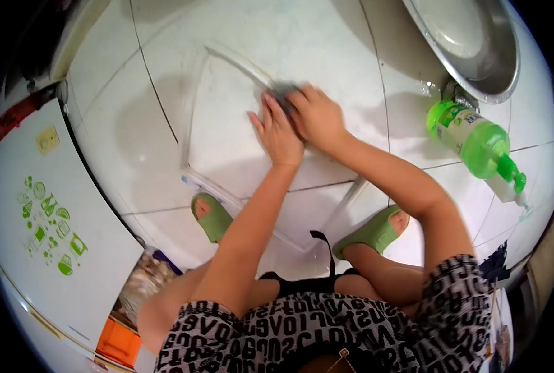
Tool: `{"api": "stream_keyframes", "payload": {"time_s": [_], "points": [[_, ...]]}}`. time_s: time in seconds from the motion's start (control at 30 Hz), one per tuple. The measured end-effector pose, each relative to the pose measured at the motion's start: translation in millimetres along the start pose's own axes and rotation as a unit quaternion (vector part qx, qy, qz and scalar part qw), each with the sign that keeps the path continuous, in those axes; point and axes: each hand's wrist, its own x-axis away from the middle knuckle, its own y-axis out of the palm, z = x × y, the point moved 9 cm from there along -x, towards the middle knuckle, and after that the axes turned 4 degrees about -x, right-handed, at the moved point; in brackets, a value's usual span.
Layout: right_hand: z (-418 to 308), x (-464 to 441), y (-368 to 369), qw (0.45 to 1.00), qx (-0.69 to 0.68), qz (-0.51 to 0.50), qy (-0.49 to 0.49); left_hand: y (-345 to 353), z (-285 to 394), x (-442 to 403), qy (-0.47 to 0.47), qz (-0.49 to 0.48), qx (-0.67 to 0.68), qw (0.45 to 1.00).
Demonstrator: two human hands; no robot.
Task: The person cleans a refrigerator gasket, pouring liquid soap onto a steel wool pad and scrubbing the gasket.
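Tiles — arms outstretched, left hand, right hand together at grey pad

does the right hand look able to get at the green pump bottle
Probably yes: open floor shows between the right hand and the green pump bottle, though that hand is on a blurred grey thing.

Below me I see a white tiled floor with dark joints. At my left stands a white cabinet, printed with green drawings. The light makes soft shadows there on the floor.
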Motion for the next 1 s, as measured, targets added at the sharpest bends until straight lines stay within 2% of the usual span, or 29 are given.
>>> {"api": "stream_keyframes", "payload": {"time_s": [0.07, 0.17, 0.23, 0.3, 0.37, 0.43, 0.53, 0.57, 0.67, 0.73, 0.77, 0.83, 0.87, 0.9, 0.93, 0.97, 1.0], "points": [[10.6, 54.0, -17.2, 0.998, 0.0, -0.046, -0.052, 2.8, 2.2, -6.0, 0.01, -0.01, -0.007, 1.0], [12.1, 62.7, -13.1, 0.999, 0.005, -0.026, -0.028, 3.2, 5.9, -2.2, 0.018, -0.043, 0.018, 0.999], [7.1, 15.7, -0.9, 0.996, 0.023, 0.081, 0.021, -2.0, 10.5, -5.8, 0.019, -0.003, 0.044, 0.999], [-6.8, -36.1, -9.3, 0.989, -0.015, 0.149, 0.014, 1.0, 9.5, -0.9, 0.019, 0.002, 0.039, 0.999], [1.6, -50.3, -0.3, 0.992, 0.002, 0.123, 0.037, 2.8, 11.4, -8.0, -0.008, -0.049, -0.02, 0.999], [3.5, -30.2, -4.3, 0.998, -0.034, 0.037, 0.022, 5.7, 5.6, -3.1, -0.018, -0.022, 0.01, 1.0], [22.7, 72.7, -23.8, 0.998, -0.021, -0.043, -0.041, 2.8, 7.9, -6.9, -0.017, -0.013, 0.013, 1.0], [20.5, 68.9, -20.5, 0.998, -0.021, -0.044, -0.04, 2.3, 8.7, -8.7, -0.017, -0.015, 0.013, 1.0], [14.3, 16.0, -14.5, 0.996, 0.022, 0.078, 0.04, 3.9, 19.5, -3.8, -0.01, -0.011, 0.03, 0.999], [7.0, -48.7, -3.0, 0.991, -0.011, 0.114, 0.072, 0.4, 24.2, -6.2, 0.011, -0.015, -0.013, 1.0], [7.2, -51.7, -6.1, 0.99, -0.014, 0.121, 0.072, 2.5, 21.8, -12.3, 0.018, -0.012, -0.017, 1.0], [4.3, -44.9, -3.6, 0.997, -0.038, 0.049, 0.048, 11.7, 15.3, -7.7, -0.016, -0.032, -0.024, 0.999], [11.9, -17.1, -15.2, 0.997, -0.026, 0.075, 0.016, 8.6, 12.4, -9.4, -0.038, 0.015, 0.04, 0.998], [20.5, 16.8, -23.2, 0.999, -0.011, 0.049, -0.022, 5.8, 15.0, -15.8, -0.039, 0.024, 0.048, 0.998], [30.1, 53.3, -34.7, 0.998, 0.001, 0.02, -0.059, 7.4, 17.7, -19.3, -0.033, -0.011, -0.007, 0.999], [42.0, 84.1, -40.0, 0.994, 0.038, -0.051, -0.087, 9.1, 17.5, -19.3, -0.027, -0.05, -0.065, 0.996], [49.1, 102.5, -54.3, 0.987, 0.063, -0.105, -0.103, 5.4, 20.4, -26.2, -0.015, -0.034, -0.083, 0.996]]}}
